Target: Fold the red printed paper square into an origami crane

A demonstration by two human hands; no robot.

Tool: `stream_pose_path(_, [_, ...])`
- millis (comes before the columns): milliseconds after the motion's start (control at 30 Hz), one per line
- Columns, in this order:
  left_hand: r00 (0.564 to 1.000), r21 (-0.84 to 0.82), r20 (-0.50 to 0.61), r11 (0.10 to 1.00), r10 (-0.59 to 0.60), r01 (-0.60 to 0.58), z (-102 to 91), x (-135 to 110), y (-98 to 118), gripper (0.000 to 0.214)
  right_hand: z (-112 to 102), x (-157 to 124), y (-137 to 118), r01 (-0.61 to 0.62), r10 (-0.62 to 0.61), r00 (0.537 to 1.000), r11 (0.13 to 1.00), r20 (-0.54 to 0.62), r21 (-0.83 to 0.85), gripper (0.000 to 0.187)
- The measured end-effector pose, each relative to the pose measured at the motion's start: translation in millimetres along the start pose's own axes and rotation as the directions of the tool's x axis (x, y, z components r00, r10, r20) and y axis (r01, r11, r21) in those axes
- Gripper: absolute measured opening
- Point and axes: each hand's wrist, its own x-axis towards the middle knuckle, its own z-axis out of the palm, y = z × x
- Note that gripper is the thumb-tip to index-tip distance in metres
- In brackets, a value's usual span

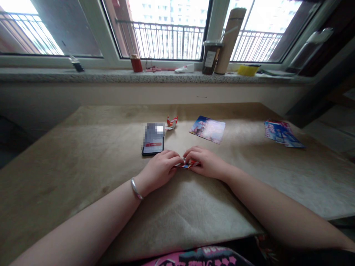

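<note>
Small folded paper on the worktop, mostly hidden under left hand and right hand, both grips pinched on it.

bright barred windows, stone sill

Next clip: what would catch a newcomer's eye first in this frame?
Both hands meet at the middle of the table: the left hand and right hand pinch a small folded piece of coloured paper between them. Just beyond lies a phone, a finished paper fold past it, and a printed sheet to its right.
</note>
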Motion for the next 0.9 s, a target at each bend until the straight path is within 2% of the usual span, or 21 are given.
stream_pose_path(167, [0.999, 0.029, 0.035, 0.999, 0.013, -0.014, 0.0, -0.1, 1.1, 0.023, -2.4, -0.2, -1.3, 0.014, -0.013, 0.998, 1.000, 0.056, -0.011, 0.017])
stream_pose_path(433, [0.999, 0.033, 0.020, 0.999, 0.031, -0.031, -3.5, 0.2, 5.7, 0.017, -4.6, 0.1, -5.4, 0.002, -0.002, 0.999, 1.000, 0.051, 0.008, 0.017])
stream_pose_path(667, [0.999, 0.020, -0.010, 0.999, 0.033, -0.033, -0.2, 1.5, 1.4, 0.016, -1.5, 0.9, -2.9, -0.002, 0.003, 1.000, 1.000, 0.019, -0.029, 0.022])
stream_pose_path(900, [0.998, 0.168, -0.066, 0.986, -0.010, 0.021, -5.8, 1.6, 2.9, 0.014, -3.9, 0.4, -3.2, -0.008, 0.011, 0.999, 0.996, 0.037, -0.091, 0.022])
